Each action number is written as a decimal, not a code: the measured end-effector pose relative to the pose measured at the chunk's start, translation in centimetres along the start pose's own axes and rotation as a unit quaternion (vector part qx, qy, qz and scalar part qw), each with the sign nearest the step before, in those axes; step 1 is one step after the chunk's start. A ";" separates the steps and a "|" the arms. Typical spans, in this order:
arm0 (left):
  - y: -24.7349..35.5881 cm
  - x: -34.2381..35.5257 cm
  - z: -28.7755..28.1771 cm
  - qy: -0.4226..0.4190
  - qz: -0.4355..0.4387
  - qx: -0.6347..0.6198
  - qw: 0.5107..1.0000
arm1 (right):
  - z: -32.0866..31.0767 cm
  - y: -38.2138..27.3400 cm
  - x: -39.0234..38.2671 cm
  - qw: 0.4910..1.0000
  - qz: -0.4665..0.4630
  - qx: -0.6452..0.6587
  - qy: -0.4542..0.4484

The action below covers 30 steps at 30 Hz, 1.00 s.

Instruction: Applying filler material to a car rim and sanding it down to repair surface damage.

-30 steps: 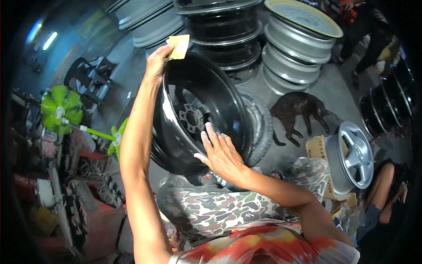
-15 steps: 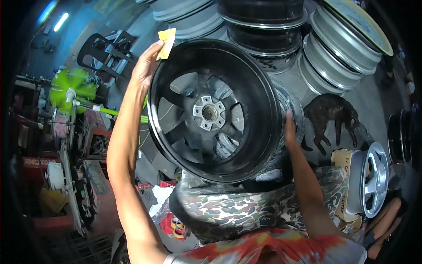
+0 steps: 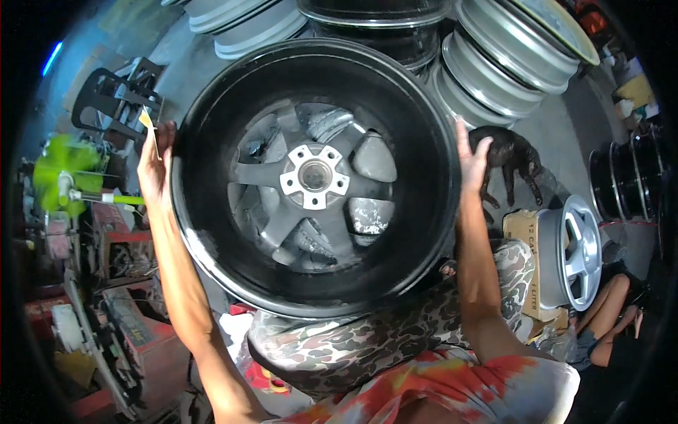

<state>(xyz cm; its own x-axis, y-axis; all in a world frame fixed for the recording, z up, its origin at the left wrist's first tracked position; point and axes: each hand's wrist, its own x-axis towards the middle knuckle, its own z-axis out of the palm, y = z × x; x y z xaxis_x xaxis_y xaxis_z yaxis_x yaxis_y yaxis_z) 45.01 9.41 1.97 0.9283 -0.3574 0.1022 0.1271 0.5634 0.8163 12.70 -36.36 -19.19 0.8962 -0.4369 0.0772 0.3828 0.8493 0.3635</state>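
A large black wheel rim [image 3: 424, 247] lies in front of me, its open barrel facing up and its near edge over my lap. Down inside show dark spokes and a bare-metal hub [image 3: 339, 182] with bolt holes. At the rim's left edge is my left hand [image 3: 157, 166], closed with a small yellow sheet [image 3: 146, 120] pinched in its fingers; the sheet looks like folded sandpaper. My right hand [image 3: 473, 155] lies along the rim's right edge, fingers stretched upward and thumb apart. What supports the rim underneath is mostly hidden.
Stacked silver rims [image 3: 494, 71] and black rims [image 3: 374, 35] stand beyond. To the right are a dark animal [image 3: 512, 159] on the floor, a cardboard box [image 3: 521, 233], a silver spoked rim [image 3: 583, 247] and another person's legs [image 3: 607, 304]. A green fan [image 3: 63, 173] spins at left.
The black rim has shifted left and turned, now facing up more squarely and looking larger. My left hand has come down along its left edge, still with the yellow sheet. The view has shifted too.
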 end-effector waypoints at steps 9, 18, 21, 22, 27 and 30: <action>-12.8 -3.2 -3.3 0.013 -0.039 -0.124 0.991 | 8.5 0.0 0.6 0.849 -0.102 -0.510 0.096; -15.9 -6.0 -5.1 0.036 -0.101 -0.236 0.966 | 6.1 -0.9 -1.2 0.831 -0.108 -0.537 0.095; -16.4 -5.6 -5.0 0.015 -0.093 -0.202 0.975 | 5.3 -2.9 -0.6 0.784 -0.138 -0.585 0.153; -16.3 -5.2 -4.5 0.005 -0.108 -0.179 0.978 | 4.6 -5.7 -0.2 0.688 -0.171 -0.686 0.164; -11.9 -5.9 -2.0 0.015 -0.066 0.121 0.990 | 9.7 2.3 -1.9 0.297 -0.382 -0.872 0.073; -7.3 -8.6 2.6 -0.040 -0.048 0.194 0.979 | 13.7 11.7 -4.3 0.352 -0.289 -0.887 -0.076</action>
<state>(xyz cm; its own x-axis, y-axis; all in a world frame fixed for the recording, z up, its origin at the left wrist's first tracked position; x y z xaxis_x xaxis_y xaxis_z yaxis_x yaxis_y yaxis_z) 35.15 6.43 -3.43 0.8863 -0.4608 0.0466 0.0550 0.2044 0.9773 10.24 -28.62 -2.53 0.5834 -0.5848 0.5636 0.1502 -0.6043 -0.7825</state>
